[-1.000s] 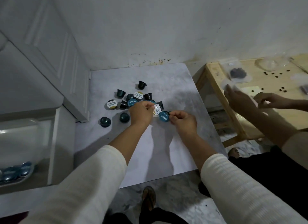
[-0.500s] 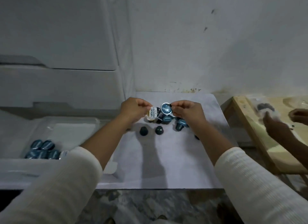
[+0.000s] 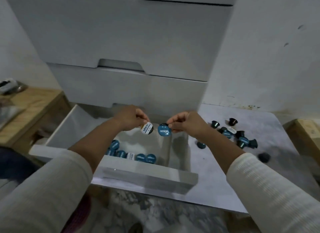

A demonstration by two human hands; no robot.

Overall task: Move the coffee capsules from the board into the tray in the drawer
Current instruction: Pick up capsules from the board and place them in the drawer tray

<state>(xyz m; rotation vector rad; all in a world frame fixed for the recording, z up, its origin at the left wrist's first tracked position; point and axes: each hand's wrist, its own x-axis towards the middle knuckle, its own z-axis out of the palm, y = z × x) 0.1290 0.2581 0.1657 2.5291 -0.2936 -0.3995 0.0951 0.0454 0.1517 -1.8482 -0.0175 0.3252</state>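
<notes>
My left hand [image 3: 131,119] pinches a white-lidded coffee capsule [image 3: 146,128] by its rim. My right hand [image 3: 185,122] pinches a blue-lidded capsule [image 3: 164,132] the same way. Both capsules hang side by side above the clear tray [image 3: 166,146] inside the open white drawer [image 3: 149,178]. Several blue-lidded capsules [image 3: 145,157] and one white-lidded one lie in a row at the tray's near side; my left forearm hides the row's left end. Several more capsules [image 3: 240,137] lie scattered on the pale marbled board [image 3: 216,177] to the right.
The drawer juts out of a white chest [image 3: 121,47] with closed drawers above it. A wooden shelf [image 3: 29,109] stands to the left and a wooden edge [image 3: 306,135] to the right. Patterned floor [image 3: 155,215] lies below the board.
Both hands have carried their capsules left from the pile on the board to above the drawer's tray. My view has swung left; the other person at the wooden table is out of sight.
</notes>
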